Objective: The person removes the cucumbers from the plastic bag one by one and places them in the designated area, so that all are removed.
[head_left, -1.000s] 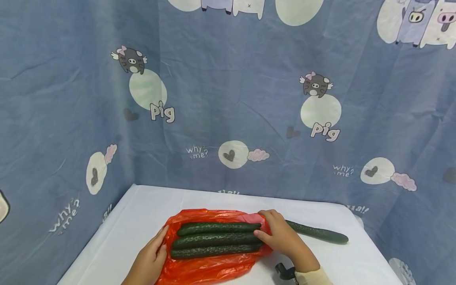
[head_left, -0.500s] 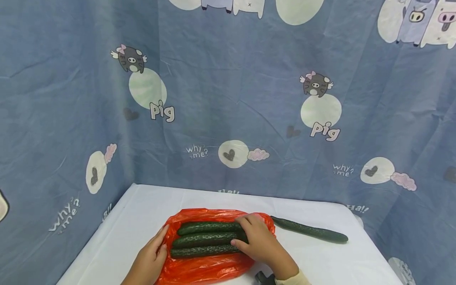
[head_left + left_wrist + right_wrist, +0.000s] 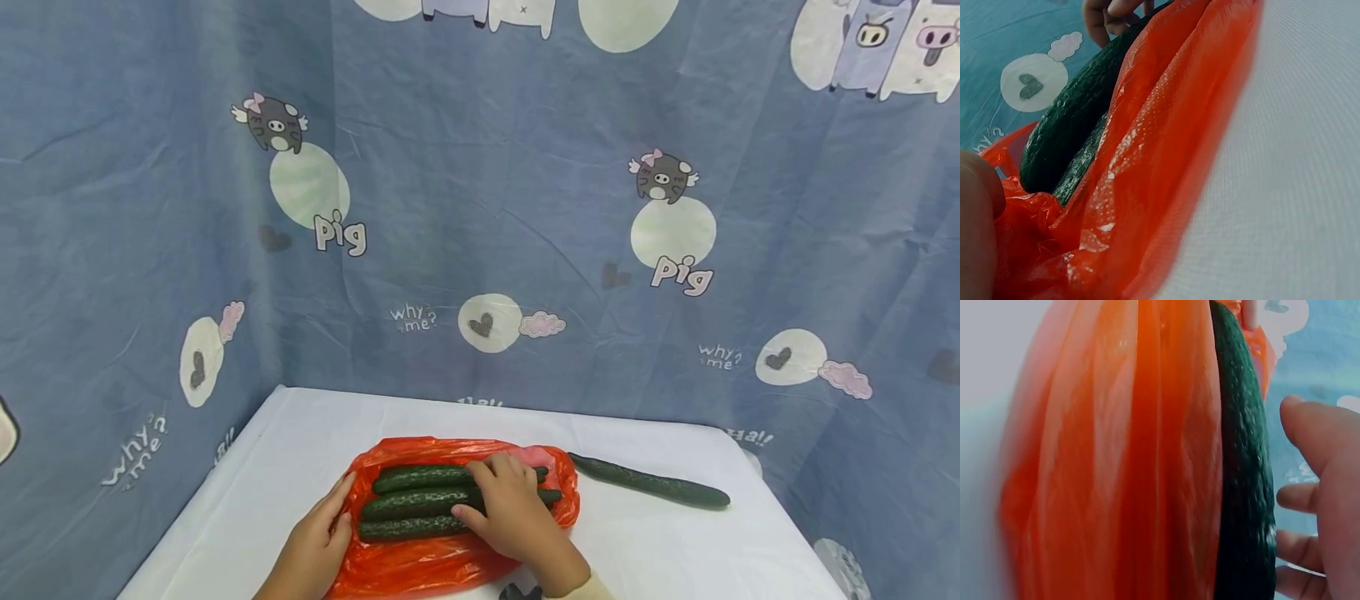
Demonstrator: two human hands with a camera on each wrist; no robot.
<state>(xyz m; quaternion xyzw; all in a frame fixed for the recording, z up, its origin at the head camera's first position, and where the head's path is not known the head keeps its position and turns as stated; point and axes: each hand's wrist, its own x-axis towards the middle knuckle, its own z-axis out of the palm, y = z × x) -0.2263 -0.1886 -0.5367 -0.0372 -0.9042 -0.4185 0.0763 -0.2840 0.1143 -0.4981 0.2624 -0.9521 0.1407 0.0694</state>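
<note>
Three dark green cucumbers (image 3: 412,504) lie side by side in a red plastic bag (image 3: 450,565) whose mouth is spread around them. At the bag's left edge, my left hand (image 3: 315,537) holds the plastic; the film bunches by its thumb (image 3: 977,219) in the left wrist view. My right hand (image 3: 517,512) rests over the cucumbers near their middle, fingers spread and loosely bent. The right wrist view has its thumb (image 3: 1313,428) standing apart from the nearest cucumber (image 3: 1247,462). Parts of the cucumbers under the right hand are hidden.
Another cucumber (image 3: 660,486) lies on the white table (image 3: 675,558) right of the bag, its left end close to the bag's edge. A blue cloth (image 3: 525,208) printed with pigs hangs behind and beside the table.
My right hand has slid left along the cucumbers, from their right ends to near their middle, uncovering those ends and the loose cucumber's left end. The left hand stays in place.
</note>
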